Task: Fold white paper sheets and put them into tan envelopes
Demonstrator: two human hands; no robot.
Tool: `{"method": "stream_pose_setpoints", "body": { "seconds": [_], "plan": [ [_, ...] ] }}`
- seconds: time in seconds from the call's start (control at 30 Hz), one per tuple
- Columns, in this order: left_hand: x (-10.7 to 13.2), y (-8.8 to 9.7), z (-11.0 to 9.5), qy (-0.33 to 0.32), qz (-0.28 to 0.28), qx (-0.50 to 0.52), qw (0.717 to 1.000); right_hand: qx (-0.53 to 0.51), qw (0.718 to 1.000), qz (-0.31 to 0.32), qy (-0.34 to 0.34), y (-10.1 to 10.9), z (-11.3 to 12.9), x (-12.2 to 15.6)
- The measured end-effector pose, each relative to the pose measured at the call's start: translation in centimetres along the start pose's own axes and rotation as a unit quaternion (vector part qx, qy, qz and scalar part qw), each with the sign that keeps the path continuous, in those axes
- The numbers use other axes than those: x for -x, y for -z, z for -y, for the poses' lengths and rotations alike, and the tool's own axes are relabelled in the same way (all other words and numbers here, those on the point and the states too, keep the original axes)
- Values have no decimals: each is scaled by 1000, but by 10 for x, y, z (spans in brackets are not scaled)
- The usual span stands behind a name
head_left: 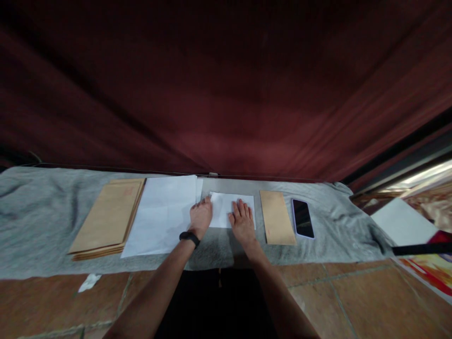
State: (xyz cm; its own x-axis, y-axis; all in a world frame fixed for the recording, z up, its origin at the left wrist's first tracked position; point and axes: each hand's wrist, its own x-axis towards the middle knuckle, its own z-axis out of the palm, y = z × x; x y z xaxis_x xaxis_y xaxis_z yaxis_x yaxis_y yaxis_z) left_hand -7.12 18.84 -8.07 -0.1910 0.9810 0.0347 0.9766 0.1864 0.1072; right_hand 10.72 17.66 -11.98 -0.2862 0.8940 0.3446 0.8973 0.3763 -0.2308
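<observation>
Left hand (pixel 200 217), right hand (pixel 242 220) palm-down

1. Dim, warm light overall; the dark red cloth curtain (pixel 226 84) fades to near-black at the top corners.
2. Bright light glares at the right edge.
3. The small white paper sheet (pixel 223 208) shows pale, without glare.
4. Edges bow from wide-angle distortion; detail is soft.

Improvised floor workspace, likely a home room: terracotta floor tiles (pixel 353 296), crumpled grey cloth (pixel 35 212) spread as work surface, dark red curtain (pixel 226 94) backdrop, stacked brown paper envelopes (pixel 106 216) and white paper sheets (pixel 158 216) laid out.
</observation>
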Motion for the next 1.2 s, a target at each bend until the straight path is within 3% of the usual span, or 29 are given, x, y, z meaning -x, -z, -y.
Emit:
{"method": "stream_pose_setpoints", "body": {
  "seconds": [0.17,0.27,0.4,0.5,0.57,0.7,0.93,1.2],
  "plan": [
    [1,4,0,20,-8,16,1000,7,1000,-7,5,-7,-4,5],
    [6,11,-8,25,-50,17,998,11,1000,-3,3,-8,-4,4],
    [19,11,-35,-85,-115,55,988,16,1000,10,6,-7,-4,5],
    [27,-5,-55,-178,-95,93,975,24,999,22,23,-6,-5,6],
    [29,-18,-60,-185,-71,97,975,27,999,25,25,-6,-5,7],
    [27,-34,-51,-160,-41,87,983,21,999,23,13,-6,-5,7],
    [26,-34,-31,-125,-48,70,989,-34,998,21,-51,-3,-1,-13],
    [24,-35,-30,-139,-45,101,984,-37,998,36,36,-14,19,-38]
  ]
}}
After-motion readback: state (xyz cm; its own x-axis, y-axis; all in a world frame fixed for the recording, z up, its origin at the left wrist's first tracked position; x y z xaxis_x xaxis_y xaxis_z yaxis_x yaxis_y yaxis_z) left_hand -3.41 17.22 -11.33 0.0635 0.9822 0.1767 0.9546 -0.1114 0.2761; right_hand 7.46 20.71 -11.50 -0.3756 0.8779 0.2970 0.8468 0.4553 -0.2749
